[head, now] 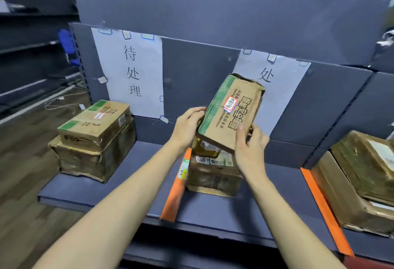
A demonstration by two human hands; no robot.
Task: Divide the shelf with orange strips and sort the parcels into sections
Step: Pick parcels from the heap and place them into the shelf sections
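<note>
Two hands hold one parcel (pixel 229 111) tilted in the air above the shelf (pixel 102 190): the left hand (pixel 187 126) clasps its green-edged side, the right hand (pixel 248 143) pinches the near bottom corner. Below them sits a stack (pixel 213 173) beside an orange strip (pixel 174 192). Its dented far end suggests light, soft cardboard; gripping opposite long edges looks safest.
</note>
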